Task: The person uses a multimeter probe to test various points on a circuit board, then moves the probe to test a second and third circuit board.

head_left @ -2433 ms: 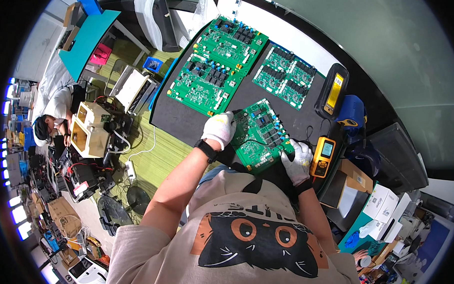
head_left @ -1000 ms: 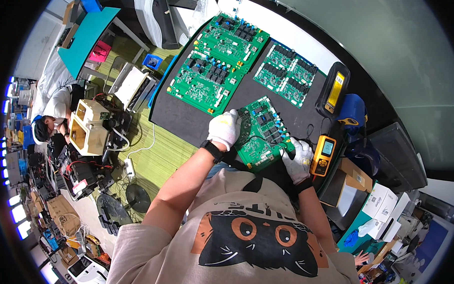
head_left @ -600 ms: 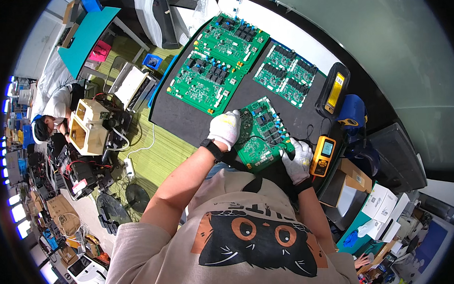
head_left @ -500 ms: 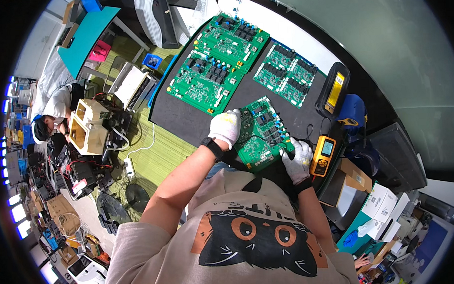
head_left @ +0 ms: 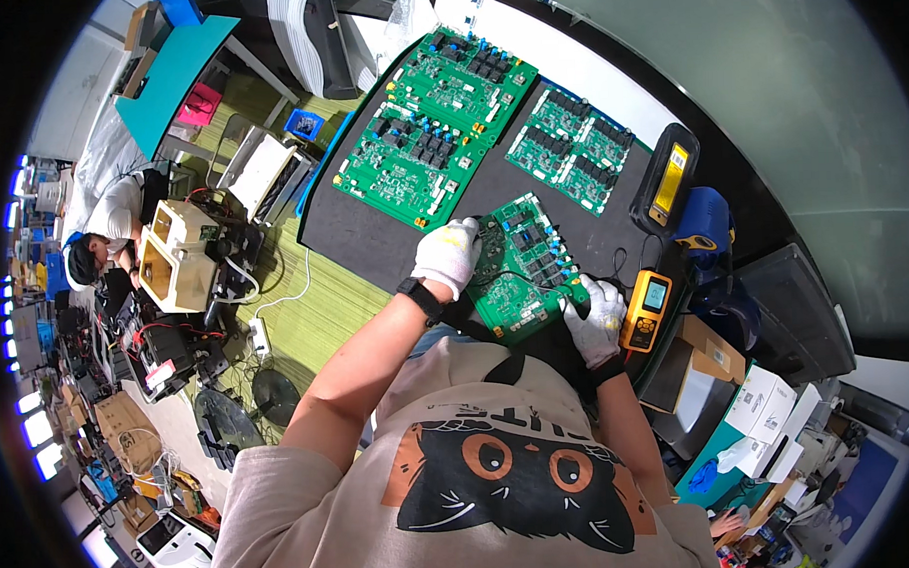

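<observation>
Dark lettering (head_left: pixel 524 422) marks the beige shirt (head_left: pixel 312 509), a yellow label (head_left: pixel 668 179) the black case (head_left: pixel 681 138).

White gloves (head_left: pixel 448 258) covered the fingers (head_left: pixel 468 227); behind them sat a black watch (head_left: pixel 418 299) and perhaps a dark wristband (head_left: pixel 608 369). The beige shirt (head_left: pixel 414 551) bore a cat (head_left: pixel 527 487).

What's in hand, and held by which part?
The nearest green circuit board: left hand at its left edge, right hand at its lower right corner.
</observation>
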Action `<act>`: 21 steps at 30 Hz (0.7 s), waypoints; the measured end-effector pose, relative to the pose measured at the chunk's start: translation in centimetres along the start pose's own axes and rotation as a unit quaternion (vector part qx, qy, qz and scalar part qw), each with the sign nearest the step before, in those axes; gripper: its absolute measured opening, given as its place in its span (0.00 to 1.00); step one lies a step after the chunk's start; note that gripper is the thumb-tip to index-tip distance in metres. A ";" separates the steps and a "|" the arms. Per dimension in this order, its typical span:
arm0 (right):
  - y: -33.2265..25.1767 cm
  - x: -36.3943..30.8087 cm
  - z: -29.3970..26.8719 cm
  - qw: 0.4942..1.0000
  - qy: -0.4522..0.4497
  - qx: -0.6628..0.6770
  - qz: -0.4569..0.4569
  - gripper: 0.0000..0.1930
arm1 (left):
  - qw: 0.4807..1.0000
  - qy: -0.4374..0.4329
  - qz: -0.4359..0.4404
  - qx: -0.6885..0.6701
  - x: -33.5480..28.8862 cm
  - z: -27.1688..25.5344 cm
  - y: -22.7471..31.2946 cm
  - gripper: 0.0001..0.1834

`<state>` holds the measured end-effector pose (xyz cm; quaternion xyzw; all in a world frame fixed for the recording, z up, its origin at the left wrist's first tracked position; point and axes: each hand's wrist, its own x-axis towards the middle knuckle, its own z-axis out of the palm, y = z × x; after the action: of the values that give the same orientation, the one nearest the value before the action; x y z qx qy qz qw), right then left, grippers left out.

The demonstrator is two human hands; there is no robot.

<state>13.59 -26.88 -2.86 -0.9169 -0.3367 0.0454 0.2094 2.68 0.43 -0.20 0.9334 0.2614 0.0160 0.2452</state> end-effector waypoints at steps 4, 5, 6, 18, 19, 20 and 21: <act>0.0 0.0 0.0 1.000 -0.008 0.012 0.006 0.29 | 1.000 0.004 -0.006 -0.008 -0.2 -0.1 -0.1 0.12; 0.0 0.0 0.0 1.000 -0.009 0.013 0.006 0.29 | 1.000 -0.001 -0.014 -0.013 -0.3 -0.2 -0.1 0.13; 0.0 0.0 0.0 1.000 -0.006 0.006 0.007 0.29 | 0.999 -0.005 -0.021 -0.025 -0.4 -0.3 -0.1 0.14; -0.1 0.0 -0.1 1.000 -0.007 0.001 0.010 0.28 | 0.999 0.003 -0.020 -0.033 -0.6 -0.7 0.0 0.12; -0.1 0.0 -0.1 1.000 -0.009 0.009 0.009 0.28 | 0.999 0.003 -0.020 -0.033 -0.6 -0.8 0.0 0.12; -0.1 0.0 -0.1 1.000 -0.011 0.008 0.010 0.28 | 0.999 0.001 -0.022 -0.033 -0.6 -0.8 0.1 0.12; -0.1 0.0 0.0 1.000 -0.012 0.000 0.015 0.29 | 0.999 -0.002 -0.023 -0.040 -0.6 -0.9 0.1 0.12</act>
<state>13.59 -26.81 -2.78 -0.9213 -0.3254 0.0595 0.2043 2.06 0.44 0.66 0.9166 0.2815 0.0191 0.2832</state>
